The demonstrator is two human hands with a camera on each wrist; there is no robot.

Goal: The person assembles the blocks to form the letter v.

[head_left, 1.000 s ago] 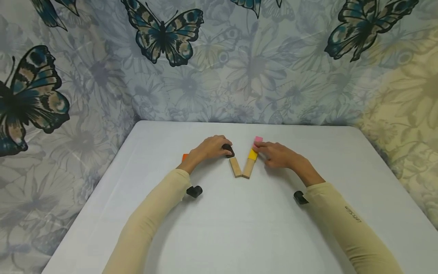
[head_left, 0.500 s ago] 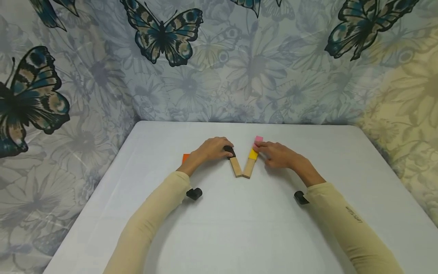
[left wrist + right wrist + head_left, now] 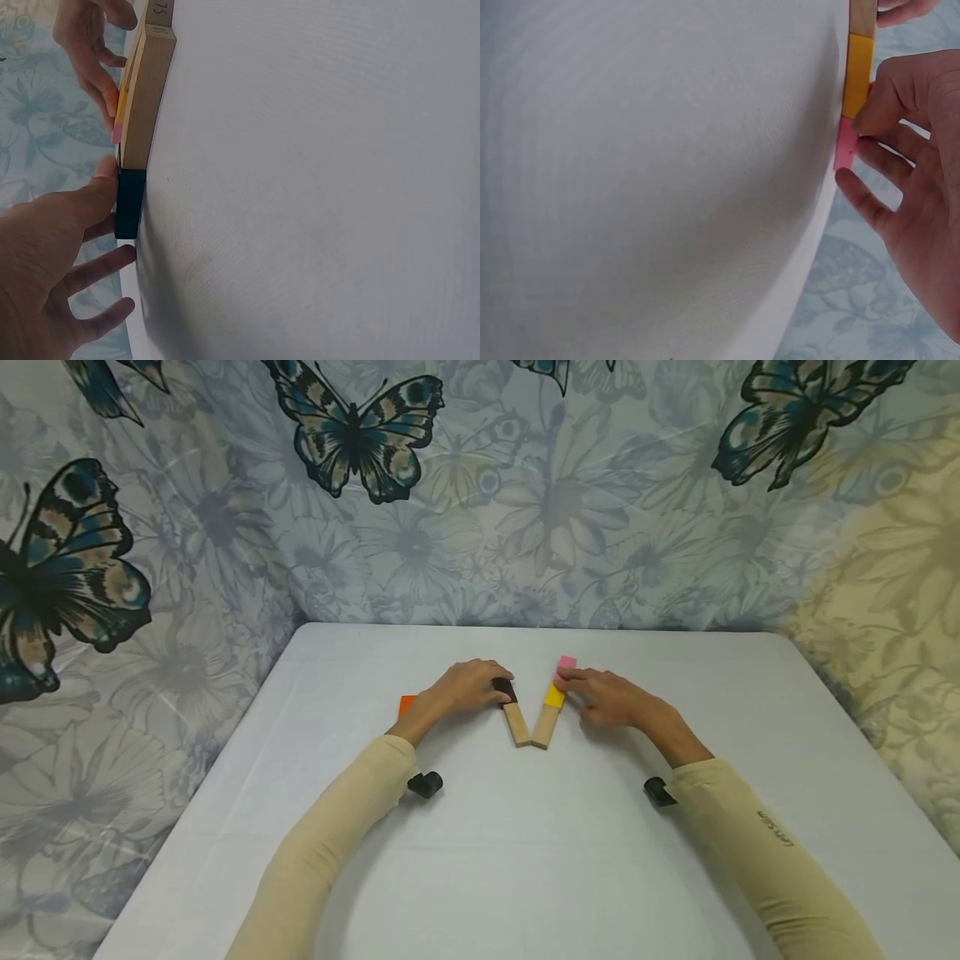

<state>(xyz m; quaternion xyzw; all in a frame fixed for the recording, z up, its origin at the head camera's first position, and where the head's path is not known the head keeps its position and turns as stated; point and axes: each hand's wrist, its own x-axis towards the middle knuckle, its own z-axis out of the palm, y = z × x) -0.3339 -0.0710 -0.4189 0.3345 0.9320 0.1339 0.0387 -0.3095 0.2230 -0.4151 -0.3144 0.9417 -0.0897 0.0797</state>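
Two plain wooden blocks [image 3: 517, 725] lie on the table with their near ends meeting in a V. My left hand [image 3: 468, 683] pinches a dark block [image 3: 506, 688], dark teal in the left wrist view, that sits end to end with the left wooden block. Along the right arm of the V, a yellow block [image 3: 554, 697] follows the wooden one, then a pink block [image 3: 567, 662]. In the right wrist view, thumb and fingers of my right hand [image 3: 911, 161] pinch the pink block [image 3: 845, 144] near its joint with the yellow block [image 3: 858, 75].
An orange block [image 3: 406, 704] lies partly hidden behind my left wrist. The white table [image 3: 480, 877] ends at a patterned butterfly cloth [image 3: 562, 518] at the back and sides. Black wrist cameras [image 3: 425, 785] hang below both sleeves.
My left hand has lowered the dark block slightly and brought it against the far end of the left wooden block, closing a small gap. The right hand has stayed in place.
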